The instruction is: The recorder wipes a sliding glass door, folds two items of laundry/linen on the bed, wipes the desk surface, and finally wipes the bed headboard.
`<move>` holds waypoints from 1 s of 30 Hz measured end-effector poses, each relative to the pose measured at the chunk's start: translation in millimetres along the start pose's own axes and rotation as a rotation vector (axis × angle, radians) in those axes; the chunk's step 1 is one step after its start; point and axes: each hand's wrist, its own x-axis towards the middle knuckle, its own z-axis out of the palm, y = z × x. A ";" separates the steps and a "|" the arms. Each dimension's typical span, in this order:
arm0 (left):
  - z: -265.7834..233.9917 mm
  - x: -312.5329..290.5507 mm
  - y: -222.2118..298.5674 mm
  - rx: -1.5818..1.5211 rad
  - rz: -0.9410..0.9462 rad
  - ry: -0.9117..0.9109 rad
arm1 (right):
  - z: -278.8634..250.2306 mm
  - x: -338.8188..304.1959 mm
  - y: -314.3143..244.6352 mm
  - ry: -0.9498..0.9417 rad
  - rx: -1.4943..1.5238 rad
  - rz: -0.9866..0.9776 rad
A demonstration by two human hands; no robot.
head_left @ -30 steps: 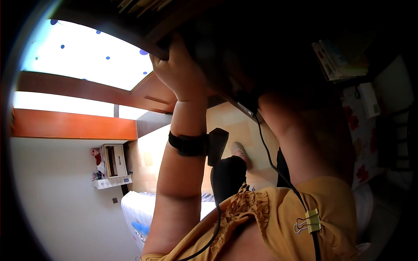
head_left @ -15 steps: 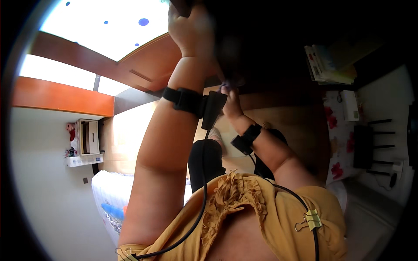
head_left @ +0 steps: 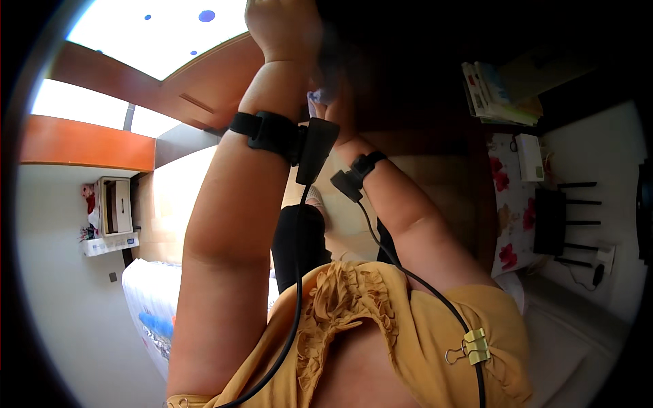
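My left hand is raised to the upper edge of the view, beside the wooden panel and the bright window. Its fingers run into shadow and past the edge, so their grip is hidden. Lower and to the right, my right hand reaches up into the dark area. Its fingers are closed on a crumpled, pale purple cloth, partly screened by the left wrist's strap and black box. The surface the cloth may be touching is too dark to make out.
A stack of books or papers lies on a dark shelf to the right. Below it stand a flowered cloth cover and a black router with several antennas. At left are a small cabinet and a bed. Cables run from both wrists.
My right hand has moved up and farther forward with the cloth, its arm straighter. My left hand stays raised near the upper edge. The whole view has shifted slightly.
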 end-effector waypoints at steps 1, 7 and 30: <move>-2.9 -0.3 -0.6 0.015 -0.005 0.011 | 11.4 -13.3 20.8 -0.028 0.032 0.012; 11.3 -4.1 -14.5 -0.049 0.077 0.084 | -11.8 -65.7 99.4 -0.400 -0.126 0.424; 18.9 -4.5 -7.8 -0.219 0.122 0.025 | -160.9 9.9 171.7 -0.305 -1.085 0.242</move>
